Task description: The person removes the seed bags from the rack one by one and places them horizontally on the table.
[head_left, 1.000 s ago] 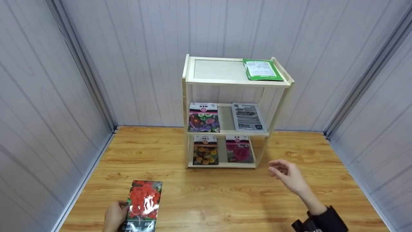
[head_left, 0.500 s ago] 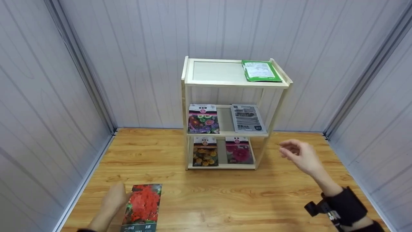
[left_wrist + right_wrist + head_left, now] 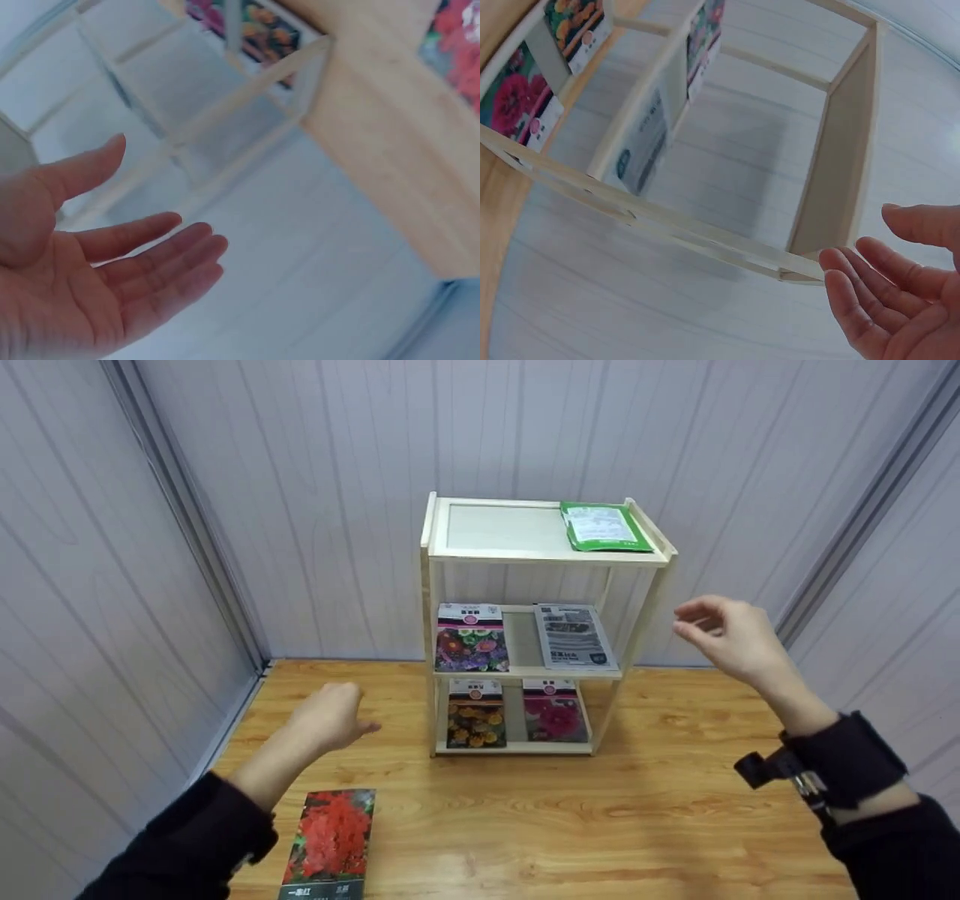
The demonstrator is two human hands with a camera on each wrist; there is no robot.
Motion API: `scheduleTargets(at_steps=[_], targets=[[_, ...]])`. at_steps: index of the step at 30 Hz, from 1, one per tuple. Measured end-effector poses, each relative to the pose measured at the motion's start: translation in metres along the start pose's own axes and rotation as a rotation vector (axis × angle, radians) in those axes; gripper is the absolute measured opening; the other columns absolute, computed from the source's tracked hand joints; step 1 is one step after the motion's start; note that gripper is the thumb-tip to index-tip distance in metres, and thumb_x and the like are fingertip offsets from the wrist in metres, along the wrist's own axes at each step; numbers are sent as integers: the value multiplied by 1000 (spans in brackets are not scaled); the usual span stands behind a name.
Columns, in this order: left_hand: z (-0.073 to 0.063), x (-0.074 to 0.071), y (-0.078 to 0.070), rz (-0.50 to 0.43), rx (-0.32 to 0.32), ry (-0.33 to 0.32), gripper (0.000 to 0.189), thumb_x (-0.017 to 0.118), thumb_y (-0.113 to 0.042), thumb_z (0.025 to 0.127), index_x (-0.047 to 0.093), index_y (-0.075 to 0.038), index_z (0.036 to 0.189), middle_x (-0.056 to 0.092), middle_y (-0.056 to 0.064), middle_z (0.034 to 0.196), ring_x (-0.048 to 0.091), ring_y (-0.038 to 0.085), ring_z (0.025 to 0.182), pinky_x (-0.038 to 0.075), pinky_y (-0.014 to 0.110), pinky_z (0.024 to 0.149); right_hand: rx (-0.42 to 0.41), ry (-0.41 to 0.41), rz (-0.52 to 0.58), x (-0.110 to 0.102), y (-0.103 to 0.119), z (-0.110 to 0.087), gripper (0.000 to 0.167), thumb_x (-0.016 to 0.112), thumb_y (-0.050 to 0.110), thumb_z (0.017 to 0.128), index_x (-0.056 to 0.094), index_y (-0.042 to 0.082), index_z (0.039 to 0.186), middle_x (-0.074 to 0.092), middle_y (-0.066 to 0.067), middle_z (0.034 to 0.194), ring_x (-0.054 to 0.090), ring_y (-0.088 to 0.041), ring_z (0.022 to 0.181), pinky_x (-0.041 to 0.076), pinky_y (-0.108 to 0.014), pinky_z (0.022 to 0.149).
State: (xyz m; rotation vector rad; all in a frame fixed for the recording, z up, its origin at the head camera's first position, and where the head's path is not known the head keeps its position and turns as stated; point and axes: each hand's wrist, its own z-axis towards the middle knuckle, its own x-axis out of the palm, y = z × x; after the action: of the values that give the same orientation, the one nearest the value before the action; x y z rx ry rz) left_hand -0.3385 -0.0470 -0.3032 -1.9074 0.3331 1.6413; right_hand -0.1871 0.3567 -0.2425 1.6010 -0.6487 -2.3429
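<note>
My left hand (image 3: 330, 720) is raised to the left of the wooden shelf rack (image 3: 525, 675), holding nothing; the left wrist view shows its fingers relaxed and apart from the thumb. To the right of the rack my right hand (image 3: 731, 637) hovers with fingers loosely bent and nothing in them. On the top shelf lies a green packet (image 3: 606, 526), the nearest packet to that hand. A seed packet with red flowers (image 3: 332, 832) rests on the wood-grain surface at the front left, below my left forearm.
The middle shelf bears a mixed-flower seed packet (image 3: 472, 639) and a grey printed packet (image 3: 574, 636). Below are an orange-flower packet (image 3: 477, 716) and a pink-flower packet (image 3: 555, 712). Panelled walls (image 3: 360, 510) close in the back and sides.
My left hand has let go of the red-flower packet and moved up and right toward the rack. The right hand has risen and shifted right, still holding nothing.
</note>
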Motion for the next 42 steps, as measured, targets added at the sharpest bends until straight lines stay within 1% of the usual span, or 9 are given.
scheduleTargets(at_steps=[2, 5, 9, 13, 15, 23, 31, 38, 42], targets=[[3, -13, -13, 20, 44, -6, 45, 66, -25, 80, 55, 10, 106, 59, 24, 100, 59, 29, 75, 50, 38, 62, 8, -4, -13, -6, 5, 6, 37, 53, 28, 90, 54, -3, 110, 57, -23, 104, 55, -34, 90, 45, -47, 77], [11, -32, -35, 25, 73, 17, 49, 65, -28, 81, 53, 10, 110, 56, 24, 108, 55, 36, 95, 47, 43, 79, 28, -10, -33, -16, 12, 16, 37, 54, 27, 89, 54, -3, 111, 56, -23, 106, 53, -34, 93, 44, -48, 78], [23, -56, -67, -44, 101, 40, 47, 64, -29, 81, 54, 8, 109, 57, 21, 108, 56, 32, 94, 46, 40, 82, 46, -29, -40, -26, 23, 29, 38, 55, 26, 88, 53, -4, 112, 55, -24, 107, 52, -35, 94, 43, -49, 79], [37, -73, -97, -148, 138, 26, 47, 64, -27, 81, 52, 6, 113, 56, 19, 110, 58, 26, 90, 46, 36, 83, 54, -57, -41, -31, 34, 43, 41, 55, 28, 88, 53, -4, 113, 55, -25, 107, 53, -36, 94, 43, -48, 78], [44, -79, -110, -189, 150, 9, 53, 64, -28, 82, 48, 6, 119, 52, 20, 118, 56, 27, 98, 42, 36, 90, 63, -62, -32, -30, 39, 51, 41, 54, 28, 88, 52, -5, 113, 55, -24, 108, 53, -36, 95, 43, -47, 77], [78, -87, -148, -380, 157, -98, 51, 64, -28, 82, 49, 3, 119, 55, 14, 113, 55, 20, 96, 45, 26, 84, 121, -79, -13, -25, 50, 77, 42, 52, 24, 88, 49, -6, 117, 52, -23, 115, 50, -36, 104, 42, -45, 84], [113, -86, -185, -435, 134, -200, 48, 63, -26, 83, 48, 2, 119, 51, 13, 121, 47, 21, 111, 40, 24, 90, 243, -47, -30, -26, 53, 98, 48, 50, 26, 89, 43, -5, 125, 47, -24, 121, 43, -35, 111, 39, -45, 89], [135, -86, -205, -468, 80, -194, 43, 62, -25, 83, 50, 1, 115, 54, 8, 113, 53, 15, 90, 44, 22, 73, 328, -43, -70, -19, 57, 113, 49, 50, 25, 88, 41, -4, 127, 46, -22, 123, 42, -33, 112, 37, -42, 92], [144, -86, -211, -500, 45, -198, 48, 62, -26, 83, 47, 0, 121, 52, 9, 120, 51, 17, 103, 44, 22, 81, 352, -32, -65, -16, 58, 119, 50, 50, 24, 88, 40, -6, 127, 45, -22, 124, 42, -32, 113, 36, -41, 93]])
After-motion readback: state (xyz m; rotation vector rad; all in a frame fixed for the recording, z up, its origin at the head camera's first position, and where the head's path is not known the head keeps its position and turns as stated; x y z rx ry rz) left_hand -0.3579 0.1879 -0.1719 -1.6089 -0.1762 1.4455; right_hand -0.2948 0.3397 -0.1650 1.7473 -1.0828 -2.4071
